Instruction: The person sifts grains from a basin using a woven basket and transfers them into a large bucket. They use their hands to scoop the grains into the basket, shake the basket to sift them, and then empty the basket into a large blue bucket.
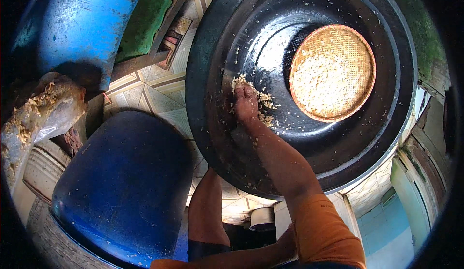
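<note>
From my remote view, I see the right hand [247,105] low inside a large, round, black basin [194,75], near its left wall. The right hand's fingers [240,91] are curled and bunched together among small, pale, loose grains [266,100]; I cannot tell whether they pinch any. These grains lie just beyond the fingertips and in a trail beside the fingers on their right, with stray bits stuck to the basin wall.

Well to the right of those fingers, inside the same basin, sits a round, tan, woven basket [340,37] with a reddish rim, a layer of pale grains [323,82] spread over its weave.

I find the left hand [288,242] far below the right fingers, beside the right arm's orange cloth sleeve [326,230]; its fingers are hidden, so I cannot tell their state. Outside the basin, below and left of the right fingers, stands 1 dark-blue, rounded drum [125,186].
</note>
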Demonstrator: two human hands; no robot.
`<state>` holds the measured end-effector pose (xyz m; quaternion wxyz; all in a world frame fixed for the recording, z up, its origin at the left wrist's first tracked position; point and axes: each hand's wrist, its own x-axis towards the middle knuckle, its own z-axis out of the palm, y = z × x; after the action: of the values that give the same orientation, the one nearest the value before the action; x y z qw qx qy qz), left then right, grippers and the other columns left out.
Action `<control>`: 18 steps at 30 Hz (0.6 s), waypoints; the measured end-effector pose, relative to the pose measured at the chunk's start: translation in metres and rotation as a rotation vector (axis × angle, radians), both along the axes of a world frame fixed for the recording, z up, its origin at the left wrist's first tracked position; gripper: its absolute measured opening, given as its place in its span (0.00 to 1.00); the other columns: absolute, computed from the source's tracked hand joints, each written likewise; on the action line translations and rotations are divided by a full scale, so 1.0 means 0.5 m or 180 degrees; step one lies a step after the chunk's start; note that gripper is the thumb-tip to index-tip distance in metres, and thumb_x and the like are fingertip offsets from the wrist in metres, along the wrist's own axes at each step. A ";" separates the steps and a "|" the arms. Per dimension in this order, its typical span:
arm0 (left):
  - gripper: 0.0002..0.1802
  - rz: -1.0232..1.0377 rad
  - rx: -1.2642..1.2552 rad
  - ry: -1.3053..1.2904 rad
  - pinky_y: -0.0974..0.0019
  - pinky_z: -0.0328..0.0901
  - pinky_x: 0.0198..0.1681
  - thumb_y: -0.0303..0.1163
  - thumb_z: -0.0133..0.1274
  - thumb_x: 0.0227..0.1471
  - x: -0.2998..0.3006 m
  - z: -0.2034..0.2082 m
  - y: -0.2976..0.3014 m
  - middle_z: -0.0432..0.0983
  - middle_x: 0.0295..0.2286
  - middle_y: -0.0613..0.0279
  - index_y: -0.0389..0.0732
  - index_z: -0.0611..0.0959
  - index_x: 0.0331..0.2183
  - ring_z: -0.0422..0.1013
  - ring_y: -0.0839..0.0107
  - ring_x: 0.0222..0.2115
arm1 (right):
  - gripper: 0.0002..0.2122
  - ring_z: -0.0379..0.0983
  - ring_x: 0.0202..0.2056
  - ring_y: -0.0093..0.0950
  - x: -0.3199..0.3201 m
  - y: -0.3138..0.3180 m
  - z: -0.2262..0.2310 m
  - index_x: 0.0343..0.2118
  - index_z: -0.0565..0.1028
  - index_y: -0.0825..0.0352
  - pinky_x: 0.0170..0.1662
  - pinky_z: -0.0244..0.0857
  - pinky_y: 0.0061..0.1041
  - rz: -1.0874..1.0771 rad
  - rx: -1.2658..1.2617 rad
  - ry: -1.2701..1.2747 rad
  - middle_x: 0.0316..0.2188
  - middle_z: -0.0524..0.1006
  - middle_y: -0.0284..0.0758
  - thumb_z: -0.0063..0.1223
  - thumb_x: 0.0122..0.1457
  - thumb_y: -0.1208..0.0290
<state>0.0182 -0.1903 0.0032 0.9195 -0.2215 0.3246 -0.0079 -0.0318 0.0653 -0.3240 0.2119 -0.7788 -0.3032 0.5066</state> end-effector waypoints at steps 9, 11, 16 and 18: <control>0.14 -0.2403 0.5145 -0.0714 0.46 0.62 0.38 0.32 0.50 0.42 -0.017 0.011 0.102 0.71 0.31 0.38 0.29 0.80 0.27 0.69 0.45 0.34 | 0.13 0.68 0.48 0.29 0.103 0.013 0.087 0.43 0.71 0.66 0.49 0.63 0.30 0.0468 -0.0830 0.1669 0.46 0.73 0.37 0.43 0.61 0.64; 0.12 -0.2031 0.5469 -0.0254 0.46 0.63 0.33 0.32 0.51 0.40 -0.019 0.011 0.101 0.73 0.26 0.41 0.31 0.81 0.22 0.71 0.49 0.29 | 0.12 0.72 0.44 0.27 0.147 0.025 0.127 0.43 0.72 0.63 0.47 0.66 0.30 -0.0734 -0.1743 0.3692 0.42 0.75 0.35 0.45 0.60 0.63; 0.16 -0.3083 0.4873 -0.1695 0.57 0.57 0.39 0.35 0.43 0.51 -0.006 0.007 0.139 0.73 0.33 0.50 0.34 0.77 0.37 0.66 0.58 0.37 | 0.09 0.75 0.33 0.29 0.195 0.020 0.164 0.33 0.76 0.63 0.41 0.69 0.33 -0.1883 -0.1244 0.4064 0.30 0.79 0.33 0.47 0.58 0.65; 0.16 -0.2848 0.4664 -0.1611 0.57 0.58 0.38 0.35 0.44 0.51 -0.013 0.006 0.171 0.73 0.32 0.50 0.33 0.78 0.36 0.66 0.59 0.36 | 0.09 0.75 0.33 0.29 0.222 0.022 0.191 0.34 0.76 0.63 0.40 0.69 0.33 -0.2187 -0.1009 0.4033 0.30 0.78 0.33 0.47 0.57 0.64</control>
<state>0.0118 -0.1049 0.0060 0.7853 0.5770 0.0917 -0.2051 0.0794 0.0763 -0.2284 0.3780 -0.4093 0.2152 0.8021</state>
